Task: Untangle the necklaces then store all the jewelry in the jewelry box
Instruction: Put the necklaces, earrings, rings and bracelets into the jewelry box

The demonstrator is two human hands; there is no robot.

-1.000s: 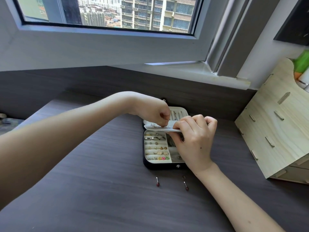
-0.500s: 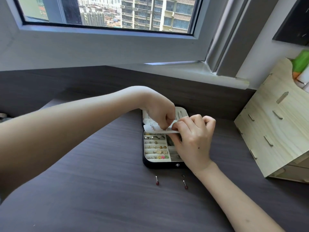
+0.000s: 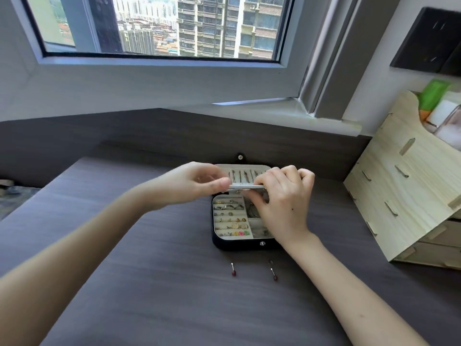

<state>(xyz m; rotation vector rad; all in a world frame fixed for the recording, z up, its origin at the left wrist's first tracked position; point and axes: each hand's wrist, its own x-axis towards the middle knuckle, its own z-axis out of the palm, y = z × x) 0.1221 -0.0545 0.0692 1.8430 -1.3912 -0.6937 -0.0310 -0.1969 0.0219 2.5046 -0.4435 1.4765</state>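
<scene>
A black jewelry box (image 3: 239,245) lies open on the dark desk, its cream tray full of rings and earrings. Necklaces (image 3: 243,176) hang in the raised lid (image 3: 249,168). A thin cream flap (image 3: 245,187) stands edge-on over the tray's back part. My right hand (image 3: 284,198) grips the flap's right end, fingers curled over it. My left hand (image 3: 197,183) pinches its left end between thumb and fingers. Two red-beaded earrings (image 3: 233,270) (image 3: 273,273) lie on the desk in front of the box.
A pale wooden drawer organiser (image 3: 409,196) stands at the right, close to the box. Behind the desk (image 3: 149,283) rise a dark back panel and a window sill (image 3: 274,113). A black wall socket (image 3: 429,41) sits high on the right.
My left hand has drawn back to the left, from over the flap's middle to its left end. The flap has flattened to edge-on. My right hand has stayed in place.
</scene>
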